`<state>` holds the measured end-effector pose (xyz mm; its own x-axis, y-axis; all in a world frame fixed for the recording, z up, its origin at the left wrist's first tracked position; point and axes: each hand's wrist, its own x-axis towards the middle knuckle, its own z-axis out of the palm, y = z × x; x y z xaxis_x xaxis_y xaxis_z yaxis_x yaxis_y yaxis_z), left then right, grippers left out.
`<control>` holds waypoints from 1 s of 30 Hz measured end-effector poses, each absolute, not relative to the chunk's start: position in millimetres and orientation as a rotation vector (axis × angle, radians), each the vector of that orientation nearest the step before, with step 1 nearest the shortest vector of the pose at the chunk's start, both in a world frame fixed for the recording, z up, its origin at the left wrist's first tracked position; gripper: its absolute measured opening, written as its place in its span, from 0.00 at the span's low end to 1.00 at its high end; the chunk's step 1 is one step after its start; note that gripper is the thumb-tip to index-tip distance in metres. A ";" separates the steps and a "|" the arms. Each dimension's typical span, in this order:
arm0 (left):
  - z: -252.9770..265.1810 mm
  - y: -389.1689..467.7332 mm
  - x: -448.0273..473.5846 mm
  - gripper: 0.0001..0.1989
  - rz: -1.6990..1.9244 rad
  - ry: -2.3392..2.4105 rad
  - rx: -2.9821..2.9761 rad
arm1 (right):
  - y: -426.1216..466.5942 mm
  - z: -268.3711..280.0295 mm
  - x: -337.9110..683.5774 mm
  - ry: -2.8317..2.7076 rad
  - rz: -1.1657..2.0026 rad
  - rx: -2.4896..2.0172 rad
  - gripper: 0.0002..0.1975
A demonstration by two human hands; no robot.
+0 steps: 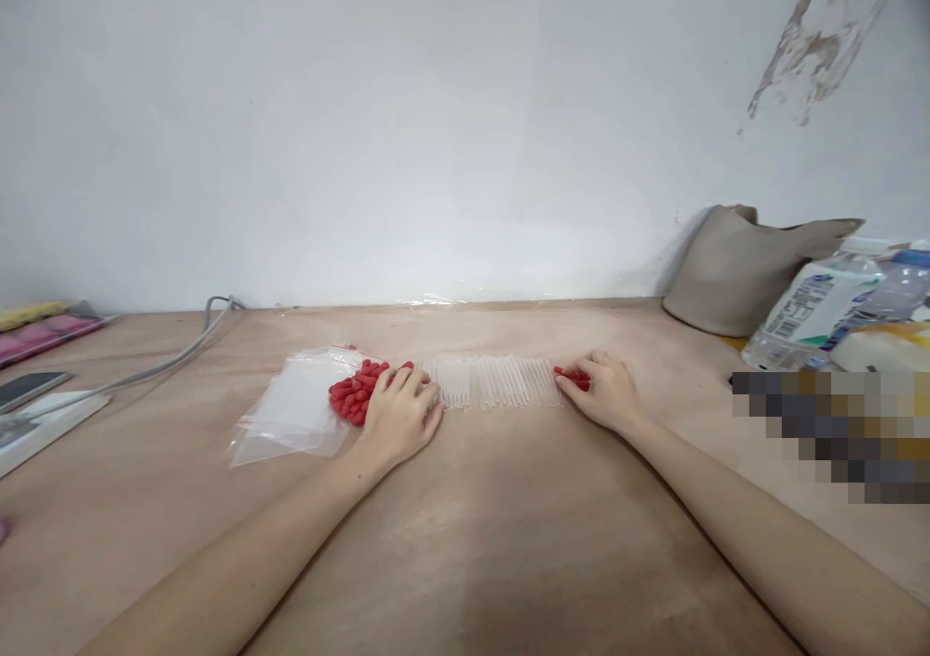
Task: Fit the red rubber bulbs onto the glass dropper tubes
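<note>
1. Take the row of clear tubes (501,383) as the clock centre; it lies on the counter (465,549) between your hands.
2. Note that your hands are apart. The left hand (399,412), at 9 o'clock, curves its fingers over that end of the row, against the red pile (352,394); you cannot tell here whether it grips anything.
3. The right hand (604,392), at 3 o'clock, has red pieces (578,382) between thumb and fingers; whether they are pinched or merely touched cannot be told.
4. Judging by this posture, you are steadying the row from both ends. Apply light, equal inward pressure; excess force could make tubes ride over one another.
5. Align the tube ends along the 12 and 6 o'clock edges. Correct slanted tubes singly, since they probably roll easily.
6. Avoid dragging the pile or the clear bags (291,409) beyond it, towards 9 o'clock.
7. Inspect: tubes slender, transparent, side by side, some slanting; pile bright red, its pieces small and rounded.
</note>
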<state>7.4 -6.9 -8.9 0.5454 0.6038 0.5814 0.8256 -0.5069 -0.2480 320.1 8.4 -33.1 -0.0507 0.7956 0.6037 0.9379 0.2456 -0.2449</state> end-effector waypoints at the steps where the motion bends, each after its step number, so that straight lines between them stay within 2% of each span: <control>1: -9.9 -7.7 8.4 0.10 -0.599 -1.147 -2.293 | 8.0 -33.2 319.5 -1.882 -0.282 -1.588 0.10; 9: -4.9 -3.5 12.1 0.12 -0.654 -1.305 -2.265 | 10.7 -36.1 319.6 -1.912 -0.287 -1.601 0.09; 17: 16.5 29.0 35.2 0.14 -0.309 -1.693 -2.186 | 13.2 -36.9 316.6 -1.918 -0.248 -1.624 0.09; 30: 18.3 40.7 54.9 0.17 -0.161 -1.948 -2.153 | 16.2 -36.7 316.5 -1.913 -0.214 -1.659 0.09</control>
<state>54.9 40.7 18.3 0.1088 0.9658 0.2355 0.9913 -0.0877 -0.0983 316.5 16.2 -36.7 -0.0473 0.8493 0.5258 0.9446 0.2092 -0.2529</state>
